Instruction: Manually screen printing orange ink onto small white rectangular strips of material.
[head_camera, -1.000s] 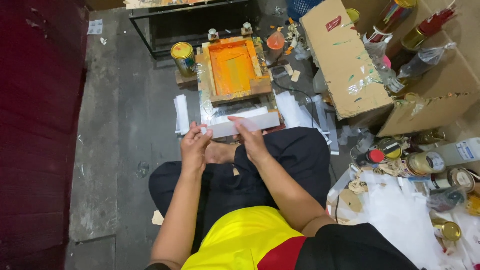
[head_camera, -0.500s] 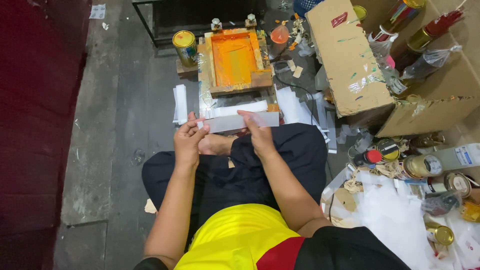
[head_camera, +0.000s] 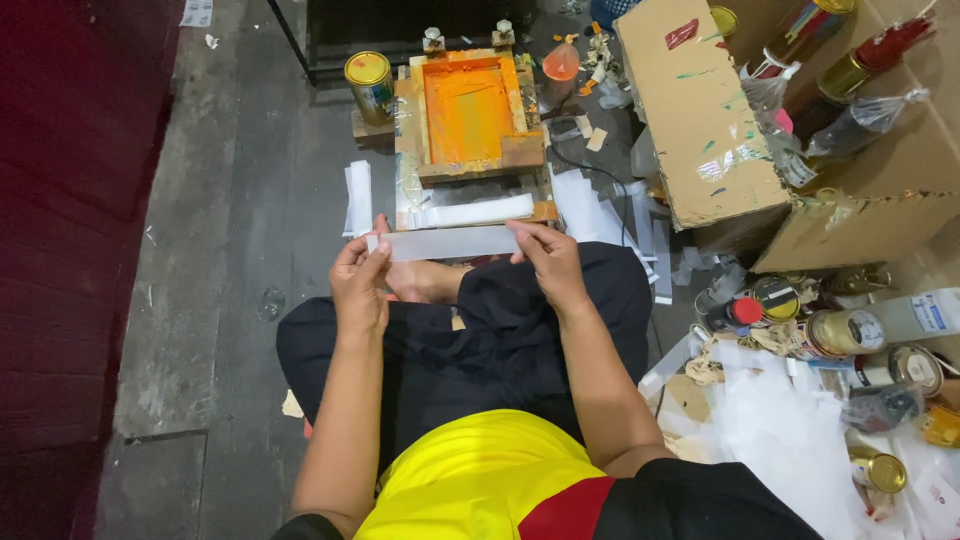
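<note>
The left hand (head_camera: 358, 285) is pinching one end of a long white strip (head_camera: 450, 242), and the right hand (head_camera: 548, 262) is gripping the other, holding it level above the lap. Just beyond, another strip (head_camera: 475, 211) is lying below the orange-inked wooden screen frame (head_camera: 468, 115); loose strips (head_camera: 605, 215) are waiting on the floor.

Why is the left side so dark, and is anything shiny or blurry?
Head view: the red wall on the left sits in shadow, while the orange printing frame and the white strip held between the left hand and the right hand are evenly lit and sharp; the gold can lid shows a soft glare; edges bend slightly, like a wide lens.
</note>
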